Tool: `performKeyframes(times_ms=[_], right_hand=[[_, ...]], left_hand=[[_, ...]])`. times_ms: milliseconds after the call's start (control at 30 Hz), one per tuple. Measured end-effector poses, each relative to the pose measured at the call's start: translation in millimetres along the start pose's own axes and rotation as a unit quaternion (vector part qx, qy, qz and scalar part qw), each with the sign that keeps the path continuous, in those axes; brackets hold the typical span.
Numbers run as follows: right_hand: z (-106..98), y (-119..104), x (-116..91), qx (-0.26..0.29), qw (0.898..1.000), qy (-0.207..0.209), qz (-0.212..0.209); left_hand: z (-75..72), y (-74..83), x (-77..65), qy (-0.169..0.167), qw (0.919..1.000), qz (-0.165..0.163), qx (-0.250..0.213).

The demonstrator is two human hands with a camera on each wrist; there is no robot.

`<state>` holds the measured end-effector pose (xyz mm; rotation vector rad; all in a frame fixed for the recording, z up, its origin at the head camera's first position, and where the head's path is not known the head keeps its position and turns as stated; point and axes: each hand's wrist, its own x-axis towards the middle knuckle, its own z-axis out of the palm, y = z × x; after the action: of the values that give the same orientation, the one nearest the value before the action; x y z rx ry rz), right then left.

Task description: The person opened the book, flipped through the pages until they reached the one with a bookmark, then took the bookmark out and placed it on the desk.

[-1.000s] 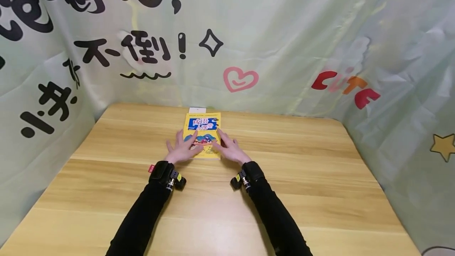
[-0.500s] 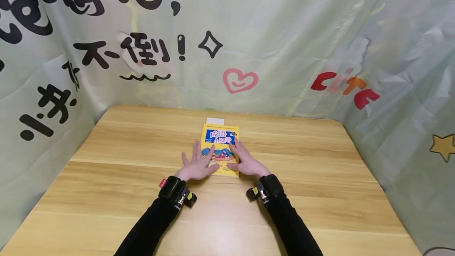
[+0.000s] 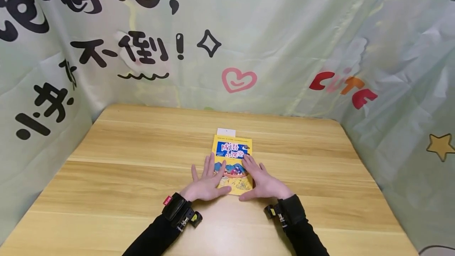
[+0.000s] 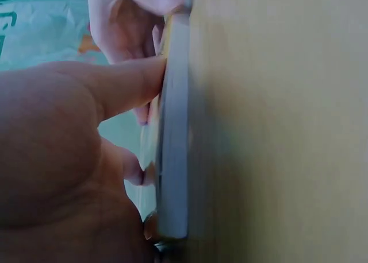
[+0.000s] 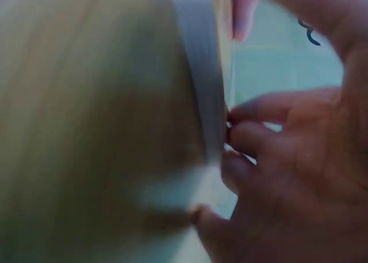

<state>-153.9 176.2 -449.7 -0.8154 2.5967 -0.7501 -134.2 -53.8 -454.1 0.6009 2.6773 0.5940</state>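
A yellow paperback book with a blue title panel and a cartoon picture lies flat on the wooden table. From its far edge sticks out a white card. My left hand lies at the book's left side, fingers spread and straight, thumb by the near edge. On the opposite side my right hand rests its fingertips on the right edge of the cover, thumb stretched toward the near corner. The left wrist view shows the thick page edge side-on, with the left thumb touching the cover beside it.
The wooden table spreads out around the book on all sides. A pale printed cloth hangs along its back and sides, right up to the table's edges. A camera is strapped to each wrist.
The book, with its white card, has slid toward the person and to the right across the table. Both hands have moved along with it, fingers still on the cover.
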Motion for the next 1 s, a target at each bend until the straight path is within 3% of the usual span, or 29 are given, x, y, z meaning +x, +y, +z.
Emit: performKeyframes(times_ms=[233,467,1000], right_hand=[[-4,-13,-8,-0.067,0.997,-0.013,0.03],[-7,-16,-12,-0.055,0.998,-0.017,0.02],[-15,-25,-20,-0.063,0.997,-0.044,0.026]], left_hand=[[1.9,3.6,-11.1,-0.01,0.9996,0.025,-0.006],[1.6,1.8,-13.6,-0.01,0.999,0.042,-0.008],[-1.9,6.1,-18.0,-0.03,0.9985,0.044,-0.01]])
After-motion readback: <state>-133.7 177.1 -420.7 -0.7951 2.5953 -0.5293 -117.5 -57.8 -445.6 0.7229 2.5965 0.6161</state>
